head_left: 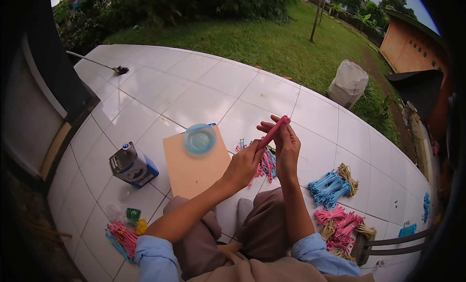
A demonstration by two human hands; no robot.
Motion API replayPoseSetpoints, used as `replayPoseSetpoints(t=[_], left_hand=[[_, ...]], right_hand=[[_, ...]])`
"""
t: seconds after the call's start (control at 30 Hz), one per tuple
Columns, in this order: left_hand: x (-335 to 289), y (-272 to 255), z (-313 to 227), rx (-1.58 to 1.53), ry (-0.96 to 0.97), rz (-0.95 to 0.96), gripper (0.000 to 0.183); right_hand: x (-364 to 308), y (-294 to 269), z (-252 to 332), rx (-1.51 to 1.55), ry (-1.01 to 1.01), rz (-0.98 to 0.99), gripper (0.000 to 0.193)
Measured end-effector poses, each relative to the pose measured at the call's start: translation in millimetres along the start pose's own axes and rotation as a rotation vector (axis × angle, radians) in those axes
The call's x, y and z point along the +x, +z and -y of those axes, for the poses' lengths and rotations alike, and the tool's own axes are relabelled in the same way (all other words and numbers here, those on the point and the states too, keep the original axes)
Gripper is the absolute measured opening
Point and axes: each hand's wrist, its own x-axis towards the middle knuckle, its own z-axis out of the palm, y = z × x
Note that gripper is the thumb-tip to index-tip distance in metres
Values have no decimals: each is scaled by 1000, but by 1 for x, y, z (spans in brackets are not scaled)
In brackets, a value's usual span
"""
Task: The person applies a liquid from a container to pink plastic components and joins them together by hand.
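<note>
A pink rod (pixel 273 132) with a rounded knob at its upper end is held up slantwise in front of me. My left hand (pixel 244 161) is closed around its lower end. Higher up, my right hand (pixel 286 145) has its thumb against the rod near the knob, with some fingers stretched out behind. Beneath my hands lies a loose pile of pink and light blue pieces (pixel 266 166), partly hidden. To the left, a tan board (pixel 194 174) carries a translucent blue bowl (pixel 199 140) at its far edge.
A blue and white can (pixel 135 165) stands left of the board. Pink strands (pixel 122 236) lie at lower left. On the right are blue bundles (pixel 330 189), pink bundles (pixel 340 226) and a dark slatted piece (pixel 388 247). A broom (pixel 119 69) and a white sack (pixel 348 83) are farther off.
</note>
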Motion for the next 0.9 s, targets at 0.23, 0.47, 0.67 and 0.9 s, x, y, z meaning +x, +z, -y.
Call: replayPoseSetpoints(t=[0.23, 0.47, 0.67, 0.9], left_hand=[[1, 10, 7, -89, 25, -165, 26], [2, 3, 16, -39, 33, -391, 26], [13, -27, -1, -256, 98, -501, 18], [12, -56, 5, -457, 86, -330, 18]], right_hand=[[-3, -6, -41, -486, -117, 125, 38], [-18, 18, -31, -351, -162, 10, 26], [-19, 9, -33, -745, -33, 149, 20], [-17, 6, -29, -813, -58, 93, 25]])
